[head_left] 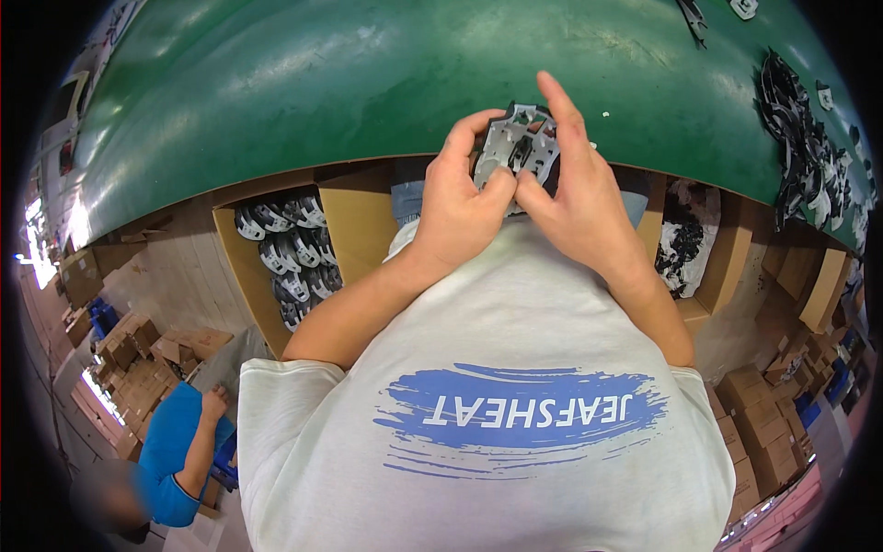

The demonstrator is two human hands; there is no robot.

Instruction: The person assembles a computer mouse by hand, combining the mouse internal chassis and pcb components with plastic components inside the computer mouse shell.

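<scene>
A grey and black moulded plastic shell (502, 141) is held up between my two hands, close to the near edge of the green table (368, 83). Its hollow inner side, with ribs and small posts, faces me. My left hand (460, 207) wraps its fingers round the left side, with the thumb pressed at the lower edge. On the other side my right hand (586, 204) grips the shell, its thumb at the lower edge too and its index finger stretched upward. The fingertips behind the shell are hidden.
Left of me, an open carton (363, 216) contains rows of similar shells (292, 248). Another carton (728, 253) at my right holds small black parts (681, 235). Black and grey pieces (796, 138) lie heaped on the table's right. A person in blue (175, 437) is at lower left.
</scene>
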